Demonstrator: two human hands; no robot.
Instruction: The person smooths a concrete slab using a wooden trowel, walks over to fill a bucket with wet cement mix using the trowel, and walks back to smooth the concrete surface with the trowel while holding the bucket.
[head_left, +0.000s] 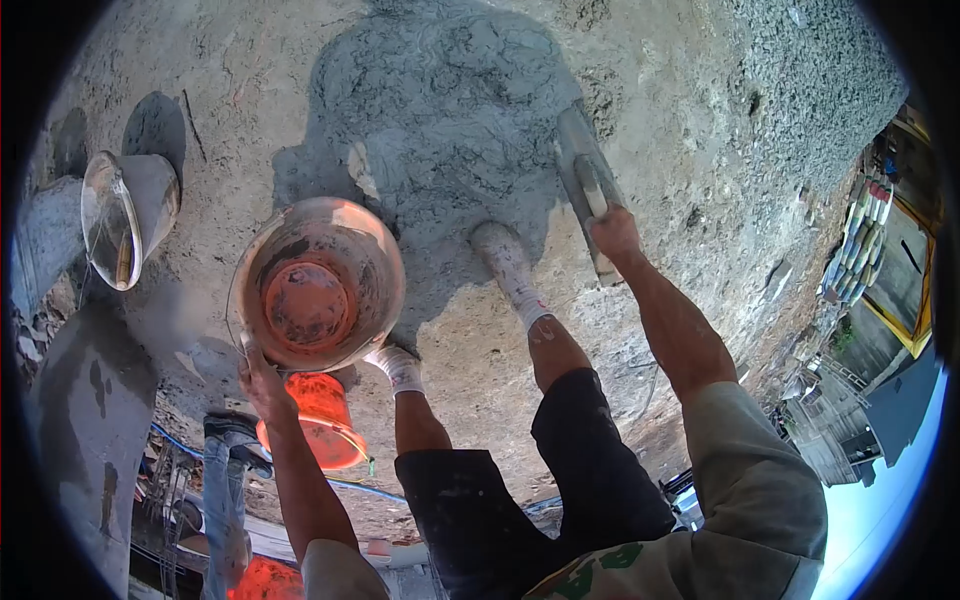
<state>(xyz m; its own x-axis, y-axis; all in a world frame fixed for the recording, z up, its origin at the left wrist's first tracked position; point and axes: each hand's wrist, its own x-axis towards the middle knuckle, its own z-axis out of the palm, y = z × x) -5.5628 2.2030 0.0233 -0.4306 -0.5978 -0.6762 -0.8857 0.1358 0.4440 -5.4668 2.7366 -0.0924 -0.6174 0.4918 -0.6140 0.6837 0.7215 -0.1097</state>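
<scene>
My left hand (265,388) is closed on the near rim of an orange bucket (318,282). The bucket's mouth faces me, and grey cement residue coats its inside. My right hand (614,236) grips the handle of a long plastering float (583,160), which lies against the ground at the right edge of a wet grey mortar patch (440,110). Both my feet are below the patch, the right one at its lower edge.
A whitish bucket (130,215) with a handle lies at the left. Behind the held bucket is a bright orange bucket (322,418). A person's legs in jeans (222,500) show at lower left. Rough grey gravelly concrete (820,70) spreads at upper right.
</scene>
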